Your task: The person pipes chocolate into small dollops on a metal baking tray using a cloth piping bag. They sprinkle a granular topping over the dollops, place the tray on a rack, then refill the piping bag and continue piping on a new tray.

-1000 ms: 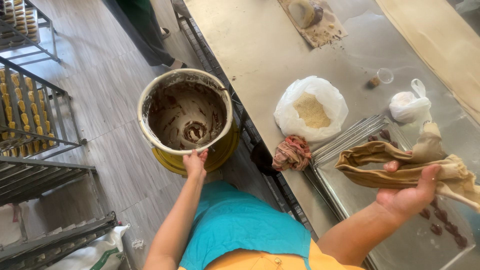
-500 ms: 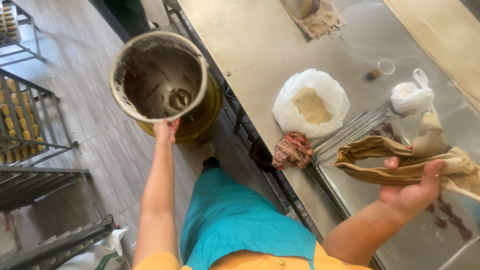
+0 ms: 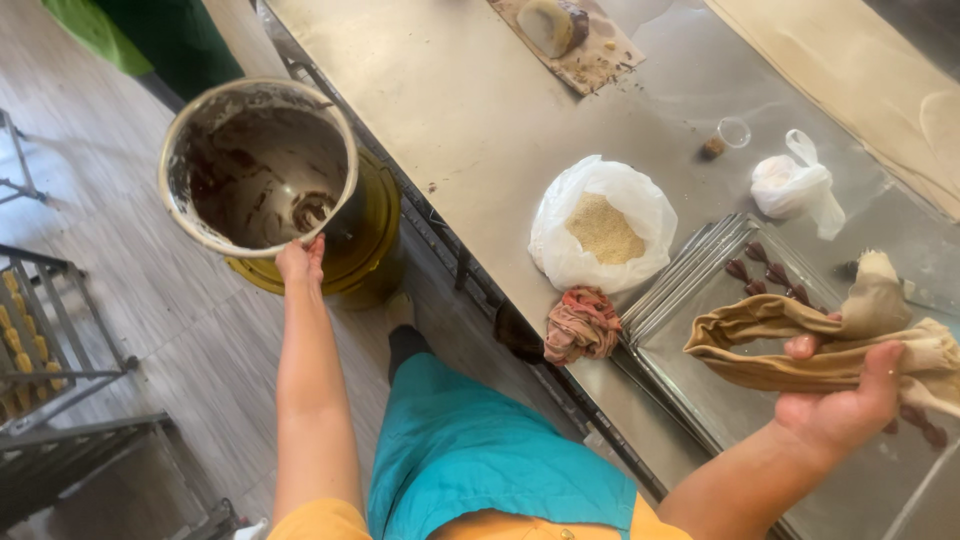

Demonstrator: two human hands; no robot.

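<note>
The left hand point(image 3: 301, 262) still grips the near rim of the chocolate-smeared bucket point(image 3: 258, 165), now nearer the steel surface point(image 3: 470, 90) edge, mouth up, over open floor. The right hand point(image 3: 845, 405) keeps holding a tan piping bag point(image 3: 800, 345) lying crosswise above the stacked trays point(image 3: 690, 300).

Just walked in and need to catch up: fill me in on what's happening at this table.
A person stands at a long steel table. The left hand grips the rim of a round metal pot smeared dark brown inside, held over a yellow bucket on the floor. The right hand holds a crumpled tan cloth piping bag above a stack of steel baking trays carrying small dark piped pieces. A white plastic bag of pale crumbs sits open nearby.
</note>
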